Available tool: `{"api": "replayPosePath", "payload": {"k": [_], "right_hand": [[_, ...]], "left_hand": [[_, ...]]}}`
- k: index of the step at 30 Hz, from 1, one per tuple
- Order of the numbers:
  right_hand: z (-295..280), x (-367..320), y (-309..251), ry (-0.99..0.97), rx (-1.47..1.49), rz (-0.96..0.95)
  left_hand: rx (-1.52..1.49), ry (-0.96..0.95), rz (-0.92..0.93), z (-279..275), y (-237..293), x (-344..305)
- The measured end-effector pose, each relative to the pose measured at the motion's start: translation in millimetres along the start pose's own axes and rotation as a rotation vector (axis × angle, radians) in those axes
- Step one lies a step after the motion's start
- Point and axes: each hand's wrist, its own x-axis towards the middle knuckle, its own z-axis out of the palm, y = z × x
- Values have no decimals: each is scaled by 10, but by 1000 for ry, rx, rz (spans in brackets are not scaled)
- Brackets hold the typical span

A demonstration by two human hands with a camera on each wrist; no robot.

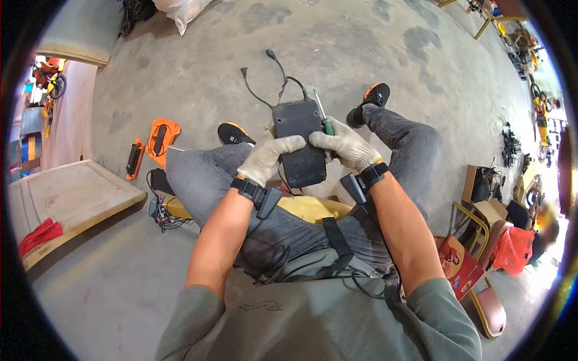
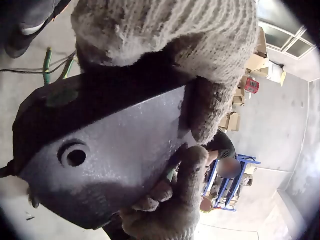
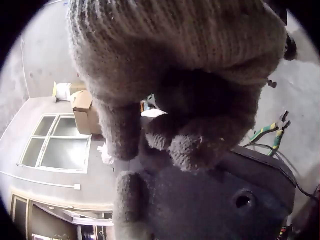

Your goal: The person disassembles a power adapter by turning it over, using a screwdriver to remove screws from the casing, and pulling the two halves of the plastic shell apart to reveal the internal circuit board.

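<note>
A flat black plastic box (image 1: pixel 298 117) with cables is held up between both hands, above the lap. My gloved left hand (image 1: pixel 265 157) grips its left side, thumb lying across the face. From the right, my gloved right hand (image 1: pixel 349 145) holds the other edge, its thumb also pressing on the face. A screwdriver (image 1: pixel 329 127) with a green handle is tucked in that right hand, its shaft pointing away. One round screw hole shows on the box (image 2: pixel 120 145) in the left wrist view. Two cable plugs (image 1: pixel 244 73) extend beyond its far end.
Green-and-yellow pliers (image 3: pixel 272 132) lie on the floor in the right wrist view. Orange plastic parts (image 1: pixel 161 141) lie left of the legs. A wooden board (image 1: pixel 78 198) bearing a red cloth stands at left. Chairs and a red bag (image 1: pixel 513 249) are at right.
</note>
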Motion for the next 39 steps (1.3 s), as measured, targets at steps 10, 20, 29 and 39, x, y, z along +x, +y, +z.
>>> {"api": "replayPosePath", "payload": {"k": [10,20,29,39], "right_hand": [[10,-116,-178,-23,-15,10],[152,-117,-218,104,-93,26],[203,-631,-497,418,-109,109],[384,-1063,-876,500,-696,-199]], "left_hand": [[-35,3,117,16,-17,42],[51,84,143,12,9,63],[168,180,256,-56,12,131],[114,157,240,61,104,63]]}}
